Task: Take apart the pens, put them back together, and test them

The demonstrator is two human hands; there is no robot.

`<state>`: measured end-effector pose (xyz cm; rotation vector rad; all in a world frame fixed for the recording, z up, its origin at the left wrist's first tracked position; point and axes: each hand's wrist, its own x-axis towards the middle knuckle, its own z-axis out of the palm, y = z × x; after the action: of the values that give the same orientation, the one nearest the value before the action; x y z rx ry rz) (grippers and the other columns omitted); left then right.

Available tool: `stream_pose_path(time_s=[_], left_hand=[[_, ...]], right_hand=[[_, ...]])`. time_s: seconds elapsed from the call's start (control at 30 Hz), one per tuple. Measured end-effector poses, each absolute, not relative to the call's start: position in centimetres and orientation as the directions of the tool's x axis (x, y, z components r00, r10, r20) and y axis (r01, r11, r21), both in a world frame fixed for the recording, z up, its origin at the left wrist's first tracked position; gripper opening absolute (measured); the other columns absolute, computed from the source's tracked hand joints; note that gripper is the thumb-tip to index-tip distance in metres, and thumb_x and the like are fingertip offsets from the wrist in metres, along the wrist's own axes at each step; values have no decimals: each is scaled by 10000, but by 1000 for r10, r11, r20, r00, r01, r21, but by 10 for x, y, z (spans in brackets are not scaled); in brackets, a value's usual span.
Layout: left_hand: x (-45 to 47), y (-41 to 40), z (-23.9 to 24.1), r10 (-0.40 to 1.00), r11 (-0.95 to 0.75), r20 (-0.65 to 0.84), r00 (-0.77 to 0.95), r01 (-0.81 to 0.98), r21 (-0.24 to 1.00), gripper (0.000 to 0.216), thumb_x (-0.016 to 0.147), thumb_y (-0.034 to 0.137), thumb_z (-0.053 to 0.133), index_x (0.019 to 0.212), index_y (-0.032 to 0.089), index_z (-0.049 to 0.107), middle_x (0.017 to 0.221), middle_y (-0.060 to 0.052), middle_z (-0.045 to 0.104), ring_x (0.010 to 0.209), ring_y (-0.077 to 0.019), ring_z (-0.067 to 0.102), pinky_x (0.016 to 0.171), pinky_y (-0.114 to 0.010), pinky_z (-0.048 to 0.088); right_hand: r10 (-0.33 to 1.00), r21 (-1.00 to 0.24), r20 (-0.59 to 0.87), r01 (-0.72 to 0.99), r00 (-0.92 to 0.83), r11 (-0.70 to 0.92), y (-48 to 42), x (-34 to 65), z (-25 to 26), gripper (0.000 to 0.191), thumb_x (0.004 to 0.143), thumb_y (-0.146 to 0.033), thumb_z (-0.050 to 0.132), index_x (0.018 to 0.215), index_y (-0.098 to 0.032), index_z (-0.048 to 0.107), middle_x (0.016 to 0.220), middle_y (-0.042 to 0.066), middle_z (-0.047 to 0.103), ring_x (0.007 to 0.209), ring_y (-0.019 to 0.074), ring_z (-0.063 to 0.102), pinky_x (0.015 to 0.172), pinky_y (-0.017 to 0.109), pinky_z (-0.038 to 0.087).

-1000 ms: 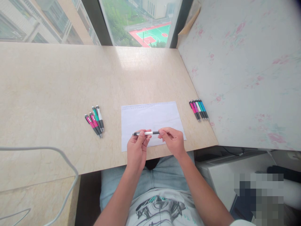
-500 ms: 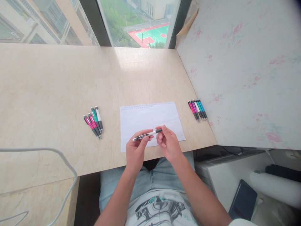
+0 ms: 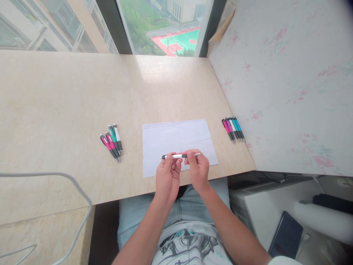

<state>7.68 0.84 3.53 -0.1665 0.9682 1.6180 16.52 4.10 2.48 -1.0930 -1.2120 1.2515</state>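
Pen: a white pen (image 3: 176, 156) with a dark grip, held level in the air over the near part of the paper (image 3: 176, 138), close to my body.
Left hand: my left hand (image 3: 167, 176) has its fingers (image 3: 171, 162) closed round the white barrel; one end pokes out to the left.
Right hand: my right hand (image 3: 199, 170) pinches the right part with its fingers (image 3: 193, 156) closed on it.
Just changed: half a second ago the pen sloped, right end farther off. Now it lies level, and my hands have drawn nearer together.
Also new: a thin pale length shows to the right of the dark grip. It is too small to tell what it is.
What it means: as I judge it, the pen is being worked between both hands. It has joined neither group and marks no paper.
Tabletop: the beige tabletop (image 3: 68, 95) carries the left pens (image 3: 111, 141), well apart from the paper, and the right pens (image 3: 233, 129) by the wall. Both groups lie as before.
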Motion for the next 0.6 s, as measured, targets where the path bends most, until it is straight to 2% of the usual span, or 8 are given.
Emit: stream_pose_path(time_s=[0.1, 0.23, 0.3, 0.37, 0.47, 0.53, 0.6], left_hand=[[72, 10, 38, 751, 30, -591, -294, -879, 476, 146, 792, 251, 750, 839, 121, 702, 791, -26, 705, 671, -68, 671, 653, -137, 554], [64, 9, 36, 775, 24, -529, -345, -821, 571, 186, 772, 263, 768, 890, 135, 701, 880, -42, 727, 715, -75, 679, 706, -161, 554], [61, 8, 33, 789, 38, -497, -362, -779, 626, 202, 775, 285, 765, 904, 143, 701, 919, -56, 735, 727, -79, 679, 721, -175, 550], [58, 7, 31, 796, 39, -464, -389, -732, 680, 206, 787, 309, 753, 913, 153, 702, 939, -61, 737, 735, -81, 677, 733, -189, 546], [54, 6, 27, 805, 37, -420, -419, -672, 740, 204, 800, 324, 739, 920, 163, 705, 958, -63, 738, 745, -85, 673, 751, -205, 538], [54, 6, 26, 810, 45, -406, -424, -645, 762, 207, 801, 333, 736, 920, 165, 709, 975, -68, 737, 754, -91, 672, 760, -215, 534], [54, 6, 26, 809, 52, -403, -428, -632, 774, 215, 798, 343, 736, 921, 168, 710, 986, -72, 736, 762, -97, 671, 765, -224, 530]], right_hand=[[983, -995, 91, -49, -163, 84, 46, 172, 27, 249, 952, -397, 532, 895, -212, 689, 678, 1, 584, 617, 132, 537, 597, 285, 445], [950, -991, 12, -130, -313, -30, 57, 183, 26, 257, 919, -409, 580, 1077, -223, 659, 700, -11, 585, 588, 119, 523, 527, 258, 422], [932, -988, -25, -135, -363, -78, 62, 188, 26, 357, 876, -412, 639, 1184, -238, 597, 727, -16, 601, 599, 123, 541, 510, 250, 421], [925, -990, -60, -93, -376, -102, 65, 193, 27, 312, 886, -428, 620, 1128, -231, 603, 682, -21, 604, 587, 128, 551, 511, 251, 425], [934, -995, -95, 52, -344, -82, 68, 198, 29, 256, 929, -439, 544, 878, -211, 650, 594, -18, 590, 546, 126, 544, 539, 265, 446], [940, -991, -77, 132, -332, -34, 70, 201, 32, 238, 911, -419, 575, 836, -212, 665, 668, 5, 639, 605, 140, 589, 590, 280, 479], [940, -984, -31, 173, -339, 29, 72, 204, 34, 171, 878, -385, 623, 907, -226, 683, 826, 33, 691, 755, 169, 642, 658, 293, 505]])
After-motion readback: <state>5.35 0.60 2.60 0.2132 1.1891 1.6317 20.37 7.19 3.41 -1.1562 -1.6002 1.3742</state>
